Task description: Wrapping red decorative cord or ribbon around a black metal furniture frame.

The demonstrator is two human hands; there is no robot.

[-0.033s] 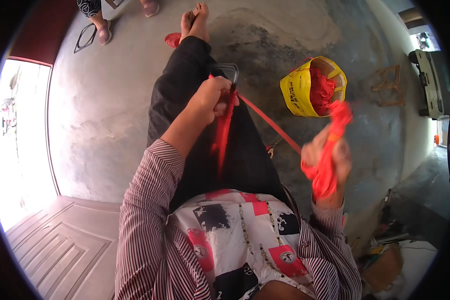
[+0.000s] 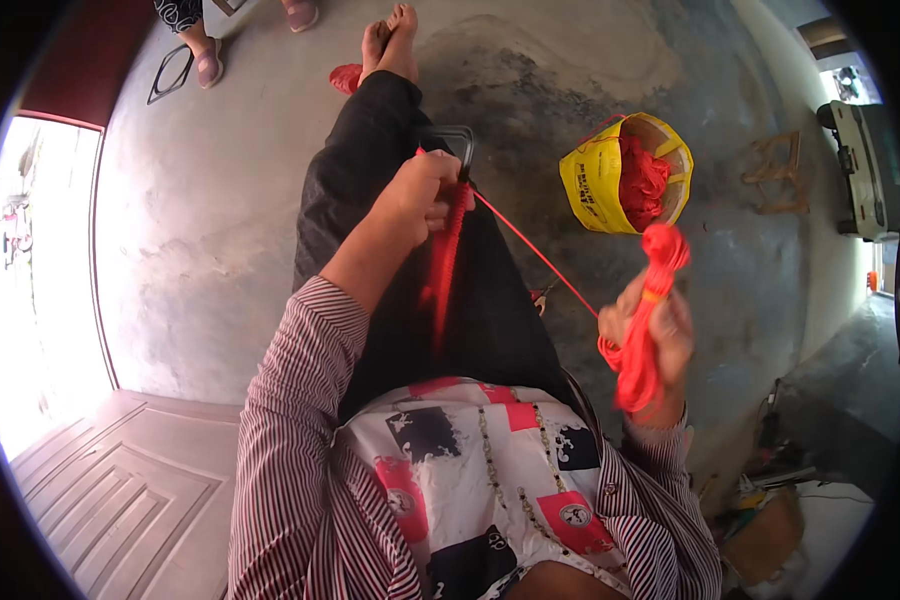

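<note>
My left hand (image 2: 422, 198) is closed on a dark rounded frame (image 2: 455, 133) above my lap. A ridged band of red cordwork (image 2: 446, 262) hangs down from that hand over my black trousers, blurred at its lower end. From beside the left fingers a thin red cord (image 2: 535, 248) runs taut to my right hand (image 2: 670, 330). The right hand is wrapped around a bundle of red cord (image 2: 642, 350), folded into a long hank and bound near its middle with an orange-yellow tie. How the cord joins the frame is hidden by my left fingers.
A yellow bag (image 2: 592, 190) holding more red material (image 2: 645, 180) stands on the floor (image 2: 530, 60) ahead right. A small wooden stool (image 2: 778, 172) is farther right. Another dark frame (image 2: 170, 75) lies near another person's feet (image 2: 210, 65). A panelled door (image 2: 140, 490) is at left.
The red hank and my right hand have shifted slightly down and left. The cord between my hands, a wide blurred streak before, now appears thin and sharp. My left hand has barely moved.
</note>
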